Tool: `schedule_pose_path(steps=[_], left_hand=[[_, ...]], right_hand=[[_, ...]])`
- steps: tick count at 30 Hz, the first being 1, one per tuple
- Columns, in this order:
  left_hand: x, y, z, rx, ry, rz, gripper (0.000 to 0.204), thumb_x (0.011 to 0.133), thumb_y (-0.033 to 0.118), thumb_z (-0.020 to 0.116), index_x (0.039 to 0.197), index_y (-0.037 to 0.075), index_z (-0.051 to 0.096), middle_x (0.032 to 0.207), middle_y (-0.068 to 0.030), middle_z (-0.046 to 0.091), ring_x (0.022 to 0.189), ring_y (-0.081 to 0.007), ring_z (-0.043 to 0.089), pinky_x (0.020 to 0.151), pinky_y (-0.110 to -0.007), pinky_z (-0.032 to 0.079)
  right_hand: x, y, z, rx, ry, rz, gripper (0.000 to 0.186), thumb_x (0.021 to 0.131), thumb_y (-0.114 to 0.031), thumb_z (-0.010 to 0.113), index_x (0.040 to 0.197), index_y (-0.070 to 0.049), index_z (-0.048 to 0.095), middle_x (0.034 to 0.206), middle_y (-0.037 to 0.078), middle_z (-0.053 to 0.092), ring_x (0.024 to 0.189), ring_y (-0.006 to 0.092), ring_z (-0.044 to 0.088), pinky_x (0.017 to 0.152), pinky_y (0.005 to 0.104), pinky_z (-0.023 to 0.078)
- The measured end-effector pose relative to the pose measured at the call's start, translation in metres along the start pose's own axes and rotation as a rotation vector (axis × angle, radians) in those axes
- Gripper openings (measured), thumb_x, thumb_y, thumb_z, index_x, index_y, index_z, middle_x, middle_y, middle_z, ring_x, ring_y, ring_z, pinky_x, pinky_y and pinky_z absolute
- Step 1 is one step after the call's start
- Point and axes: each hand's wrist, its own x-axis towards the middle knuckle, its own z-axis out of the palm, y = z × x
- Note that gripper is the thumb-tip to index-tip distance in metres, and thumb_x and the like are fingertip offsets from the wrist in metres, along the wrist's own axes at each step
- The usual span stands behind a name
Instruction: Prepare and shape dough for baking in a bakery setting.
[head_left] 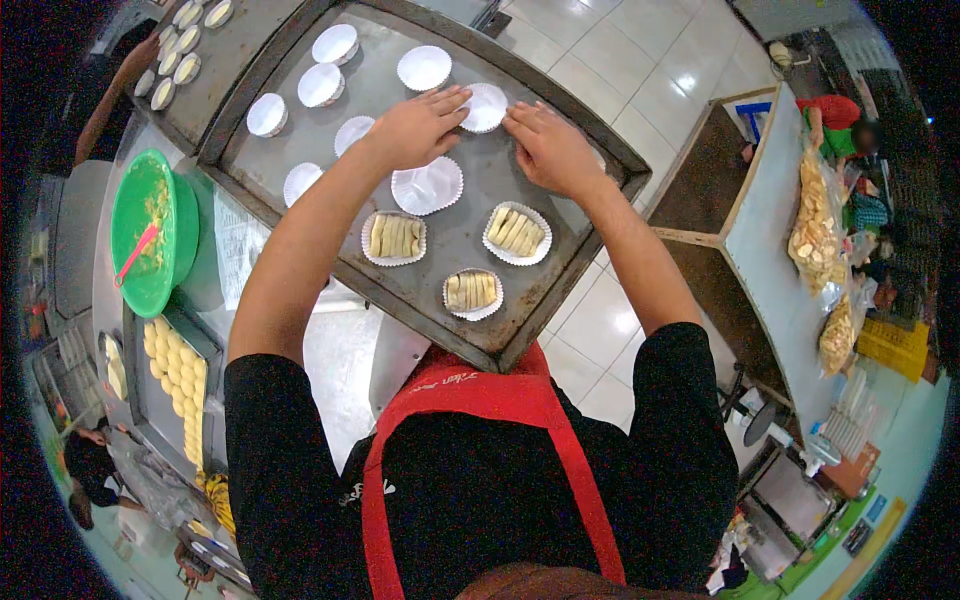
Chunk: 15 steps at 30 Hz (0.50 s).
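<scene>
A white paper baking cup (484,107) sits between my two hands on a large dark metal baking tray (300,190). My left hand (425,125) reaches to its left side with fingers stretched out, the fingertips at the rim. On the other side my right hand (550,145) has its fingers extended, the tips close to the cup's edge; contact is hard to make out. A wider empty cup (428,186) lies just below my left hand. Nearer me, three cups hold ridged strips of dough: one pastry (395,237) at left, another pastry (517,231) at right, a third pastry (472,292) nearest.
More empty paper cups (322,85) stand on the tray's left part. Left of it are a green basin (180,235) with a red spatula (137,252) and a tray of dough balls (178,370). Another person's arm (115,95) is at upper left. A wooden-edged cabinet (745,220) stands right.
</scene>
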Motion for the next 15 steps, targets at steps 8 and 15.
schedule_pose_path(steps=[8,15], left_hand=[[0.011,0.0,0.0,0.008,0.032,0.008,0.056,0.094,0.019,0.058,0.142,-0.004,0.042,0.155,-0.02,0.035,0.145,-0.0352,0.031,0.12,-0.043,0.029],[-0.001,-0.008,0.008,0.078,0.045,0.009,0.057,0.099,0.026,0.051,0.146,-0.003,0.038,0.157,-0.0184,0.033,0.146,-0.0325,0.031,0.121,-0.044,0.025]], right_hand=[[0.025,-0.002,0.014,-0.045,-0.001,-0.103,0.053,0.079,-0.011,0.066,0.129,0.0,0.056,0.139,0.019,0.054,0.133,0.0338,0.049,0.115,0.0468,0.036],[-0.005,-0.009,0.02,-0.001,-0.075,-0.076,0.052,0.083,-0.008,0.061,0.134,0.0,0.053,0.143,0.019,0.051,0.135,0.0334,0.048,0.114,0.0458,0.038]])
